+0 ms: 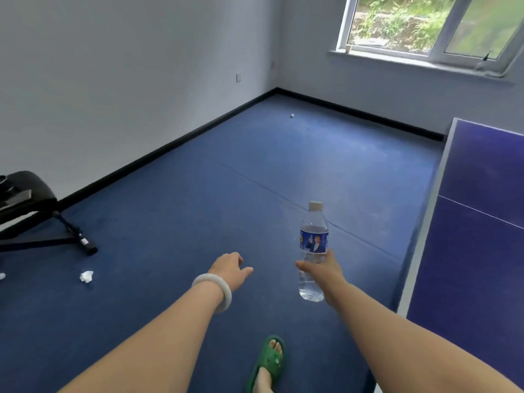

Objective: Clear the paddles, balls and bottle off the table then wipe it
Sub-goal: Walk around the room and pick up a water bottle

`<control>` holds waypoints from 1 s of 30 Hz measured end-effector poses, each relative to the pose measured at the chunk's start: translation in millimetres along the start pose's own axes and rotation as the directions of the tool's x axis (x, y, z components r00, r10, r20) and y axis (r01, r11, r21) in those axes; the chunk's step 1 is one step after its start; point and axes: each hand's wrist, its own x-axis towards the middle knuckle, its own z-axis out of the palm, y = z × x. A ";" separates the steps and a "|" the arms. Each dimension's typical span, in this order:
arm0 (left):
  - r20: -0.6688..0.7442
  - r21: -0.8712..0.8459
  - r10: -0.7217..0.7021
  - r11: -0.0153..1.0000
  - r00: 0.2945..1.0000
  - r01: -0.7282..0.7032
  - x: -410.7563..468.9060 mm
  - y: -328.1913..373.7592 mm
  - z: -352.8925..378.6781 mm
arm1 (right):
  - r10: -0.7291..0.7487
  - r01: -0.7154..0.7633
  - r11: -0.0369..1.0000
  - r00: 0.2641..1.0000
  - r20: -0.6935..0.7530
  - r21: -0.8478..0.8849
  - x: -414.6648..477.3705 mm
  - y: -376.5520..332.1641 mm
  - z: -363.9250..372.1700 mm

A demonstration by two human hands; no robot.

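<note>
Nearly upright, cap uppermost, bottle (313, 239) in the grip of the right hand (323, 270); left hand (230, 268) slack, empty.

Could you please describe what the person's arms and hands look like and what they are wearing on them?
No sleeves or gloves are in view. The left hand has a thick, smooth, whitish bangle round its wrist. The right hand and its wrist wear nothing that shows: no ring, watch or band.

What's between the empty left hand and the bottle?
Nothing but bare blue floor, seen in the head view. The left hand holds nothing; the right hand grips the bottle.
</note>
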 end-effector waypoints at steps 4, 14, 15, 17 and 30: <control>0.045 -0.005 0.021 1.000 0.999 -0.020 88.4 37.0 -30.1 | 0.036 -0.036 0.998 0.999 0.012 0.045 83.4 -35.5 10.4; 0.117 0.033 0.174 0.983 0.978 -0.179 283.1 177.1 -93.9 | 0.033 -0.015 0.994 0.985 -0.168 0.104 243.9 -136.9 -26.2; 0.124 0.031 0.189 0.980 0.974 -0.194 302.1 191.2 -97.3 | 0.039 -0.019 0.994 0.981 -0.191 0.105 260.0 -144.6 -32.8; 0.145 0.028 0.225 0.972 0.963 -0.232 342.7 219.2 -101.4 | 0.054 -0.028 0.993 0.971 -0.232 0.114 295.3 -157.9 -45.3; 0.326 0.117 0.434 0.863 0.840 -0.492 624.0 428.9 -144.0 | 0.143 -0.026 0.969 0.872 -0.469 0.247 533.0 -269.8 -135.7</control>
